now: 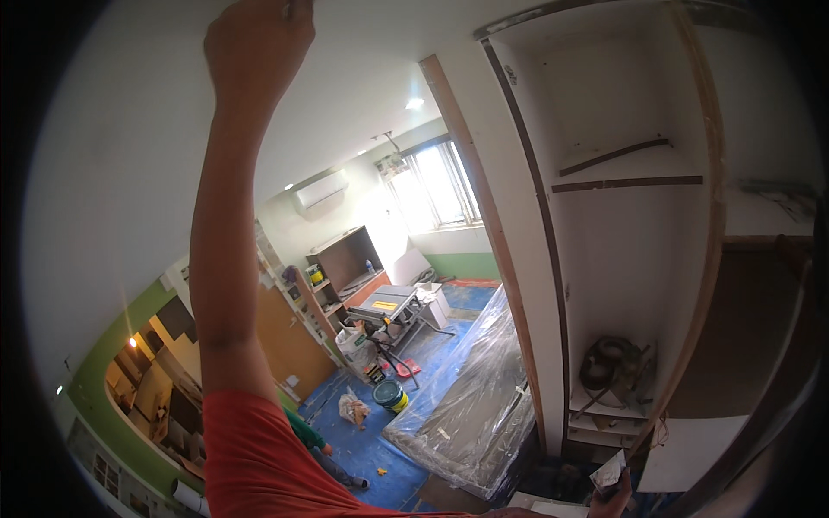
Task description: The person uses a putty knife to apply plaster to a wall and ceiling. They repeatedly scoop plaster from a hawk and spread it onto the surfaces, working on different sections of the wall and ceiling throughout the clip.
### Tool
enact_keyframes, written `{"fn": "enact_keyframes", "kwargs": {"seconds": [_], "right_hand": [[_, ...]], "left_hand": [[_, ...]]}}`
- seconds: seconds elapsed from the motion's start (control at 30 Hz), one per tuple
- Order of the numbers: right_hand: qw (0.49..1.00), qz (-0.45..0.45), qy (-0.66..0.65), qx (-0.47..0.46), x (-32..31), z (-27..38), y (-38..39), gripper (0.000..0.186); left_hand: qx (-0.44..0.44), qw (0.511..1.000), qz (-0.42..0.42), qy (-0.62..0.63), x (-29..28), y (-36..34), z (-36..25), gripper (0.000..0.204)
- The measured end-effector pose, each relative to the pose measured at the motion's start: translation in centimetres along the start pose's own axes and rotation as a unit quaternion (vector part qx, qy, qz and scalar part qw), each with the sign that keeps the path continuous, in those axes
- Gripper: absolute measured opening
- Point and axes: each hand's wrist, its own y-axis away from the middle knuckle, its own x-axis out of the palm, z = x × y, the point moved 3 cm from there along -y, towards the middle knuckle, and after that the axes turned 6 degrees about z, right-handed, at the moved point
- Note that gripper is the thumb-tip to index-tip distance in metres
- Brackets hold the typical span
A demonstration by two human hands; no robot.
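My left arm, in a red sleeve, reaches straight up the left side of the view. At the top edge, against the white ceiling point(363, 39), my left hand point(259, 43) is closed. A small dark bit shows at its fingers, but the frame cuts off whatever it grips. Low at the right, my right hand point(611, 502) is closed around a flat piece smeared with white, like a putty-coated blade point(608, 471). Its lower part is hidden by the fingers. Beside that hand stands a tall white open cabinet point(617, 259) with wooden edging.
Below, a plastic-wrapped bed-like platform point(475, 423) stands on blue floor sheeting point(401, 462). Past it are a table saw point(389, 302), a dark bucket point(390, 394) and a brown shelf unit point(345, 259). A person in a green sleeve point(302, 429) is partly behind my arm. Coiled hose point(607, 363) lies in the cabinet.
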Motion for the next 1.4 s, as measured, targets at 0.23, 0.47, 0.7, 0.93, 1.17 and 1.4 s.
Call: {"fn": "enact_keyframes", "kwargs": {"seconds": [0.23,0.47,0.7,0.93,1.17,1.4], "right_hand": [[1.0,-0.016,0.021,-0.005,-1.5,2.1,-0.6,0.031],[0.998,-0.052,0.009,-0.023,-2.1,3.2,1.4,0.028],[0.998,-0.051,0.011,-0.037,-0.7,4.1,3.0,0.026],[0.996,-0.066,0.012,-0.061,-0.4,4.7,3.6,0.025],[0.994,-0.079,0.026,-0.068,0.5,4.8,4.9,0.022],[0.995,-0.072,0.041,-0.058,-0.2,4.3,4.9,0.023]], "left_hand": [[-0.027,0.999,0.006,-0.026,0.4,-0.5,-0.5,0.016],[-0.04,0.996,0.03,-0.08,0.9,-0.5,-1.5,0.017],[-0.032,0.998,0.032,-0.032,1.2,-0.4,-1.8,0.016],[-0.109,0.993,0.036,-0.006,0.8,1.2,0.7,0.029],[-0.092,0.996,-0.005,0.02,0.9,1.0,0.7,0.027],[-0.131,0.987,0.076,0.048,0.4,0.1,-0.1,0.017]]}}
